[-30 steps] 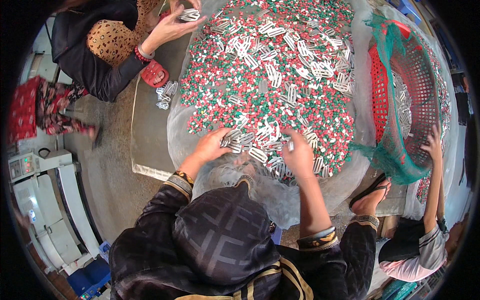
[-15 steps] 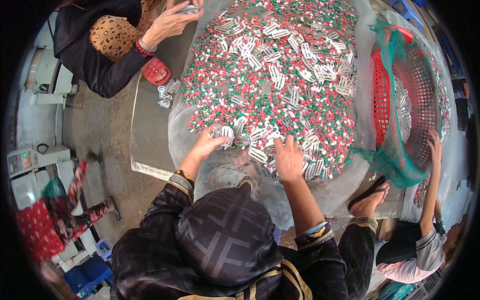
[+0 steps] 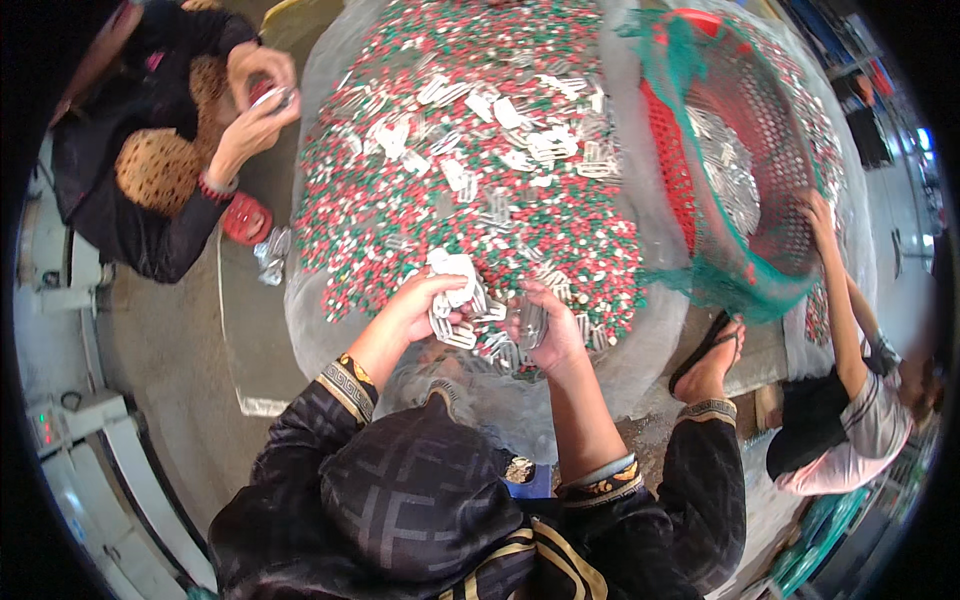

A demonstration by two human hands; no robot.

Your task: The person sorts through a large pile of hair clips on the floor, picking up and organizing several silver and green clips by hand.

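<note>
A bed of small red, green and white pellets (image 3: 390,235) carries many flat, slotted metal buckles (image 3: 550,145). My left hand (image 3: 408,303) is closed round several whitish buckles (image 3: 456,285) at the near edge of the bed. Just to its right, my right hand (image 3: 562,338) is curled with a grey metal buckle (image 3: 533,326) between thumb and fingers. More loose buckles (image 3: 497,350) lie between and below the two hands. The undersides of both hands are hidden.
Pale mesh sheeting (image 3: 312,285) borders the pellets. On the right, a red basket (image 3: 668,165) draped with green netting (image 3: 745,303) holds buckles; a co-worker's hand (image 3: 818,215) touches its rim. At far left another co-worker's hands (image 3: 245,130) hold small metal pieces.
The view has shifted, so the bed sits further left. My right hand has turned from reaching down into the pile to gripping a buckle. My left hand still holds buckles.
</note>
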